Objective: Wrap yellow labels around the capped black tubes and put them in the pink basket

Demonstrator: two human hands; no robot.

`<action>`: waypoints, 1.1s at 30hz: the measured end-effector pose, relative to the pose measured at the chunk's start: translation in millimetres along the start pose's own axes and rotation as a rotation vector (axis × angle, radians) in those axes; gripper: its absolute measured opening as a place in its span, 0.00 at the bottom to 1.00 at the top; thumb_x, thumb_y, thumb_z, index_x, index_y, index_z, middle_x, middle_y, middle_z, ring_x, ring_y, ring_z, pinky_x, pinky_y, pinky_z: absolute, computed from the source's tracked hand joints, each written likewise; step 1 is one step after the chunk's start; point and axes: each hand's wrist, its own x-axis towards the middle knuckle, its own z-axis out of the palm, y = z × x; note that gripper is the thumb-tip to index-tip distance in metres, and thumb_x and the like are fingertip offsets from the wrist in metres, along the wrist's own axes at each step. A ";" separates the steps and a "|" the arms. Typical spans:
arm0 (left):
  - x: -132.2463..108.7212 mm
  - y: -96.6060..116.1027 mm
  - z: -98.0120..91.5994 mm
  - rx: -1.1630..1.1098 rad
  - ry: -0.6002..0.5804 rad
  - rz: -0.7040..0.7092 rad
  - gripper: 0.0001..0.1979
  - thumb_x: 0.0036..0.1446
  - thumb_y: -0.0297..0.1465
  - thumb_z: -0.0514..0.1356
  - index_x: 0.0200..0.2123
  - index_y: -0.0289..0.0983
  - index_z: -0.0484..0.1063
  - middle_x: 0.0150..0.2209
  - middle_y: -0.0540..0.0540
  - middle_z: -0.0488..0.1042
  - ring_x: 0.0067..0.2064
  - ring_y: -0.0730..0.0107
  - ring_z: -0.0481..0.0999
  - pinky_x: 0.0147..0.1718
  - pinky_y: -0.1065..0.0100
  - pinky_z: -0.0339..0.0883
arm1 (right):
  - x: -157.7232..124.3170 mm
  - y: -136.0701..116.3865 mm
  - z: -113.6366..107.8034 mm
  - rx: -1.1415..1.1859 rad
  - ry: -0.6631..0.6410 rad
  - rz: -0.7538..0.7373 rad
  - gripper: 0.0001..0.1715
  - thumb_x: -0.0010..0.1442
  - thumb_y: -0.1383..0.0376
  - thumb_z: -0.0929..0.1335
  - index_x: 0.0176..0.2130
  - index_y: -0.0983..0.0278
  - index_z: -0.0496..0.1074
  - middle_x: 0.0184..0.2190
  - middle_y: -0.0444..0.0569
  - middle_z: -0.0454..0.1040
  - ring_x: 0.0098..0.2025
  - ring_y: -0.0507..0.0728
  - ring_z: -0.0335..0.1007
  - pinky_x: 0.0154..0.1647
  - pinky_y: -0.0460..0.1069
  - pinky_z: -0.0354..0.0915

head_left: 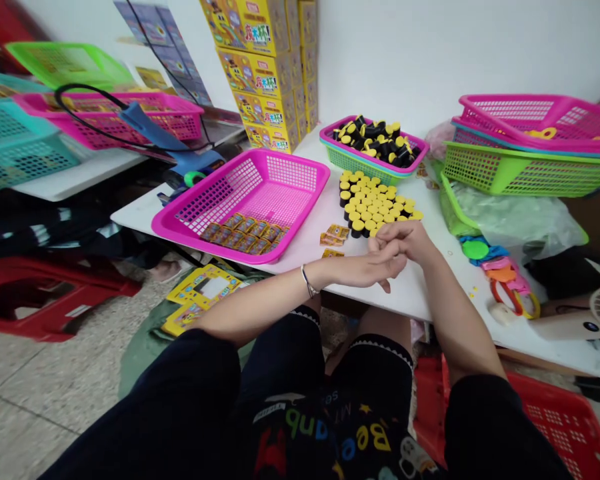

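My left hand [367,263], with a thin bracelet at the wrist, and my right hand [405,241] meet above the white table [410,297] near its front edge. The right fingers lie over the left hand, and no held object shows. Just beyond them stand packed black cylinders with yellow caps [375,205]. Small printed packets [335,235] lie to the left of my hands. A pink basket [240,175] holds a row of similar packets [243,233]. A pink tray on a green basket [375,150] holds loose capped cylinders.
Stacked printed cartons [260,73] stand behind the table. Green and pink baskets [530,153] are piled at the right, beside a plastic bag [515,213] and colourful plastic pieces [500,273]. More baskets [105,117] sit at the left. A red stool [45,293] and red crate [555,427] stand on the floor.
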 end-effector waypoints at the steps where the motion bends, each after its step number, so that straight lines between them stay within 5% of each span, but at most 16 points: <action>1: -0.8 -1.6 -0.7 0.008 -0.062 -0.005 0.34 0.61 0.62 0.49 0.56 0.43 0.61 0.47 0.43 0.65 0.39 0.70 0.76 0.45 0.62 0.77 | 0.6 0.5 1.8 0.042 -0.040 0.002 0.29 0.41 0.41 0.79 0.21 0.61 0.73 0.21 0.43 0.75 0.25 0.53 0.72 0.29 0.52 0.72; 5: -5.8 0.0 -1.3 0.141 -0.193 0.012 0.30 0.64 0.59 0.50 0.58 0.45 0.61 0.51 0.42 0.65 0.43 0.69 0.78 0.45 0.64 0.76 | -0.5 -7.5 -9.5 -0.018 -0.122 0.043 0.23 0.40 0.48 0.81 0.21 0.62 0.76 0.23 0.46 0.78 0.27 0.54 0.74 0.30 0.51 0.72; 10: -36.8 2.9 6.8 0.698 0.101 -0.073 0.16 0.70 0.39 0.52 0.56 0.38 0.67 0.53 0.40 0.72 0.54 0.61 0.74 0.58 0.56 0.68 | -12.9 -22.0 -66.5 -0.466 0.136 0.250 0.22 0.44 0.51 0.79 0.32 0.64 0.79 0.27 0.47 0.79 0.28 0.53 0.74 0.30 0.48 0.71; 14: -78.2 -19.5 19.5 1.314 0.351 -0.342 0.18 0.67 0.31 0.56 0.58 0.34 0.69 0.61 0.33 0.70 0.61 0.46 0.69 0.57 0.48 0.68 | -18.6 -16.2 -89.5 -0.775 0.071 0.715 0.34 0.34 0.52 0.83 0.38 0.65 0.76 0.28 0.46 0.77 0.23 0.53 0.71 0.21 0.48 0.69; 18: -109.5 -39.5 29.3 1.554 0.366 -0.442 0.21 0.65 0.29 0.58 0.61 0.36 0.70 0.68 0.33 0.64 0.61 0.44 0.71 0.54 0.49 0.73 | -16.2 -8.7 -81.4 -0.732 -0.027 0.776 0.37 0.35 0.52 0.84 0.42 0.63 0.75 0.29 0.46 0.77 0.24 0.54 0.74 0.22 0.49 0.74; 25: -130.0 -44.4 31.1 1.382 0.299 -0.254 0.20 0.64 0.18 0.53 0.56 0.34 0.73 0.55 0.37 0.79 0.56 0.59 0.79 0.55 0.58 0.75 | -26.2 -26.3 -88.1 -0.742 0.071 0.686 0.23 0.44 0.50 0.79 0.30 0.62 0.73 0.28 0.49 0.79 0.23 0.55 0.75 0.21 0.49 0.72; 30: -109.4 -34.9 20.9 0.770 0.604 -0.093 0.08 0.65 0.31 0.59 0.43 0.36 0.76 0.41 0.44 0.82 0.40 0.67 0.83 0.43 0.67 0.80 | -16.2 -20.9 -82.0 -1.018 0.440 0.108 0.20 0.56 0.52 0.72 0.42 0.63 0.75 0.38 0.55 0.79 0.35 0.60 0.76 0.37 0.55 0.75; 33: -76.9 -23.2 7.7 0.316 0.718 -0.054 0.13 0.58 0.35 0.66 0.43 0.34 0.75 0.37 0.45 0.82 0.34 0.70 0.82 0.35 0.69 0.80 | -3.9 -7.6 -64.5 -1.012 0.598 -0.151 0.22 0.60 0.53 0.69 0.50 0.63 0.73 0.47 0.58 0.77 0.39 0.60 0.77 0.42 0.57 0.76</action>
